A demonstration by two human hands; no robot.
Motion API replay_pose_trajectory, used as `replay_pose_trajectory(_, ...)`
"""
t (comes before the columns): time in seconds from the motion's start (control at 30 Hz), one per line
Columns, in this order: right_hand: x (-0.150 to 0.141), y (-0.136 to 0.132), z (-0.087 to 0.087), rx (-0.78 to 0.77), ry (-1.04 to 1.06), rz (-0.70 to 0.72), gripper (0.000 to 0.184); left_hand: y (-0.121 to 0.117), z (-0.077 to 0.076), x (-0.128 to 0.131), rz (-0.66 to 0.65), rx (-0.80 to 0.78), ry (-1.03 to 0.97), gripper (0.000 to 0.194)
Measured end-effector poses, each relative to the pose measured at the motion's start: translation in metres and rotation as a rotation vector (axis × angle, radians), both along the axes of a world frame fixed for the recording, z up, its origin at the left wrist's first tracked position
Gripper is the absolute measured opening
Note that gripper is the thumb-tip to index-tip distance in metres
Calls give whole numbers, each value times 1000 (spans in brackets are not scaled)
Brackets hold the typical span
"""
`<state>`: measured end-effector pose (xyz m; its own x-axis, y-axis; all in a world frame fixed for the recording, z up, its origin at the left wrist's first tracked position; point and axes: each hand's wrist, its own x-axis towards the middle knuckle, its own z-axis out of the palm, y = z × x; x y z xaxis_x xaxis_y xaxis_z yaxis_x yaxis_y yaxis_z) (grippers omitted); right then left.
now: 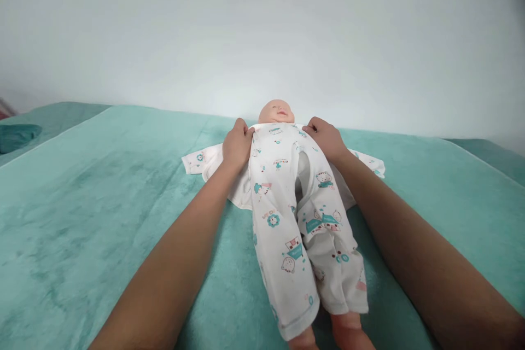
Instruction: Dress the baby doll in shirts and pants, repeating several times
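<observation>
A baby doll (275, 111) lies on its back, head toward the wall and feet toward me. White printed baby pants (283, 219) cover its legs and reach up over its chest, with an opening at the crotch. My left hand (238, 145) is closed on the waistband's left corner, and my right hand (324, 138) pinches the right corner. Beneath the pants spreads a white baby shirt (213, 158) in a similar print, its sleeves stretched out to both sides. Whether the doll's arms are in the sleeves is hidden. Its bare feet (348, 331) stick out of the pant legs.
A green plush cover (102, 219) spreads under the doll. Behind its far edge rises a white wall (262, 33). At the far left lies a dark green bundle (18, 136) that looks like folded cloth.
</observation>
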<state>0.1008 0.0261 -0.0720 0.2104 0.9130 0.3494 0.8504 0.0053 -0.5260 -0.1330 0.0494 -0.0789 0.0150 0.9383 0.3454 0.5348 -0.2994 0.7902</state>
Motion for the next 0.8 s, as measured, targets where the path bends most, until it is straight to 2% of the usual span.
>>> replay_pose_trajectory(0.2, 2, 14, -5, -53, 10, -31, 25, 3, -2, 1, 9, 9, -6, 28)
replay_pose_trajectory(0.4, 1, 15, -8, -69, 127, 46, 30, 3, -4, 0, -4, 13, 21, 16)
replay_pose_trajectory(0.47, 1, 13, -10, -52, 165, 49, 29, 3, -6, 0, -25, 35, 47, 12)
replay_pose_trajectory(0.6, 0, 8, -14, 7, 188, 50, 24, 4, -8, -1, -61, 85, 119, 22)
replay_pose_trajectory(0.8, -3, -3, -20, 111, 226, 101, 17, -2, -11, -5, -158, 101, 30, 22)
